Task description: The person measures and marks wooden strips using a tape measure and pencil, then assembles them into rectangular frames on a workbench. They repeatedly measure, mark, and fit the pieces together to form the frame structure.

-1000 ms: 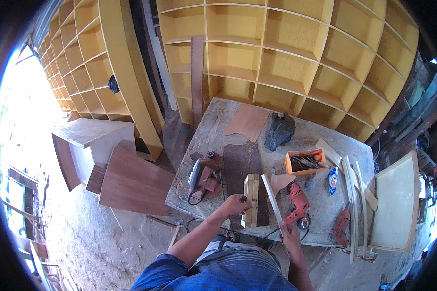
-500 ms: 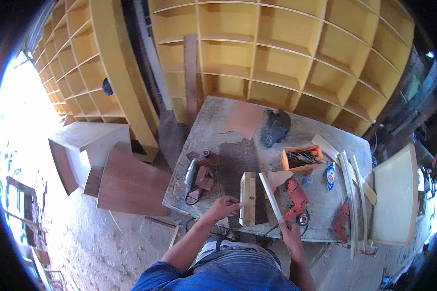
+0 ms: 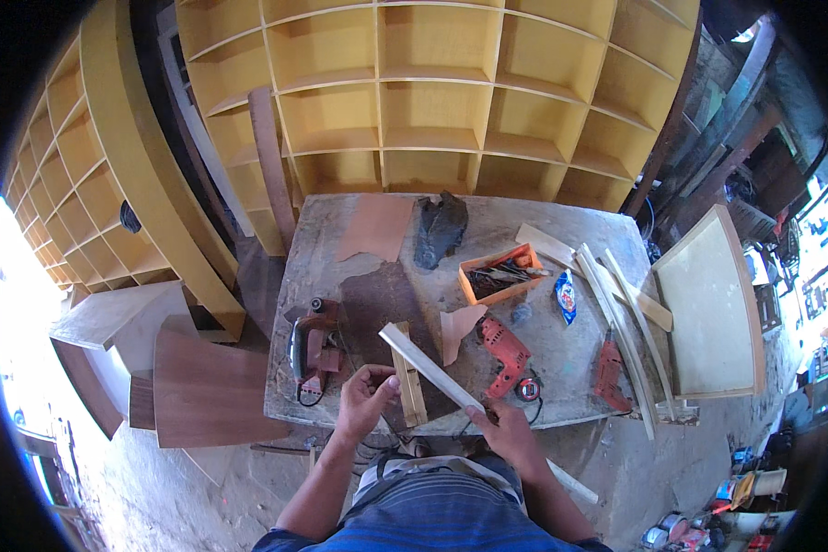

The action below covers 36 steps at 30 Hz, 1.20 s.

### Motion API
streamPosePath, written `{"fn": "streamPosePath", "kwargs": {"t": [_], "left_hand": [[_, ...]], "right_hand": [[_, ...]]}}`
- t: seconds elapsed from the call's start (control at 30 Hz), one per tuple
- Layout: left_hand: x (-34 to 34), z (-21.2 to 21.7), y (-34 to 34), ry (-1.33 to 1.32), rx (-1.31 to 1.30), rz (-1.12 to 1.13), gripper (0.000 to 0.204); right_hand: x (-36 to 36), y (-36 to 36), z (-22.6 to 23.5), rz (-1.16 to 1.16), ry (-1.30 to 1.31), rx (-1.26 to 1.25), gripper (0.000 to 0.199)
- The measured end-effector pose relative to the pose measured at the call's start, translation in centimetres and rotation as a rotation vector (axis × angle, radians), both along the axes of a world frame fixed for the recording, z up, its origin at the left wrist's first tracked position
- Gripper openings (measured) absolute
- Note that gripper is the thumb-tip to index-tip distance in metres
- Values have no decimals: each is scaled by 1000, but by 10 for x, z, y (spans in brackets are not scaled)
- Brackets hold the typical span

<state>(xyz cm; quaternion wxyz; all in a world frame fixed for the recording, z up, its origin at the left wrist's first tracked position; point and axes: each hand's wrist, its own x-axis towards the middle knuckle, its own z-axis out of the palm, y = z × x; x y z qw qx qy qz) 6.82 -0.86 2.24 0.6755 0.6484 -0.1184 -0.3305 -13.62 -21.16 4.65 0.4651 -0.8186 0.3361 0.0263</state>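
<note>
From the head view, the right hand grips a long pale wooden strip that slants up-left over the workbench. The left hand is curled loosely beside a short wood block, thumb touching it. A red drill lies just right of the strip.

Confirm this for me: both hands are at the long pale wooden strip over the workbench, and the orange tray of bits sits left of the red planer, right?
Not quite. In the head view the orange tray of bits sits right of the red planer, not left. The left hand and right hand are at the long pale wooden strip over the workbench.
</note>
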Motion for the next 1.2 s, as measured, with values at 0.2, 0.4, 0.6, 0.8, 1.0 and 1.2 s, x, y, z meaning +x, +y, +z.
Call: {"fn": "streamPosePath", "kwargs": {"t": [0.2, 0.4, 0.6, 0.8, 1.0, 1.2], "left_hand": [[-30, 13, -29, 90, -87, 3, 32], [-60, 4, -25, 94, -25, 100, 33], [-118, 58, 1, -370, 251, -395, 70], [-214, 125, -16, -394, 10, -738, 81], [-278, 82, -52, -437, -109, -718, 99], [-299, 79, -70, -555, 1, -742, 99]], "right_hand": [[-10, -10, 9, 90, -18, 25, 57], [-21, -40, 8, 241, 3, 59, 55], [-46, -108, 28, 398, -66, -116, 47], [-55, -163, 45, 474, 17, -102, 49], [-52, -181, 14, 613, -132, -117, 55], [-54, -165, 4, 697, -212, -98, 49]]}}
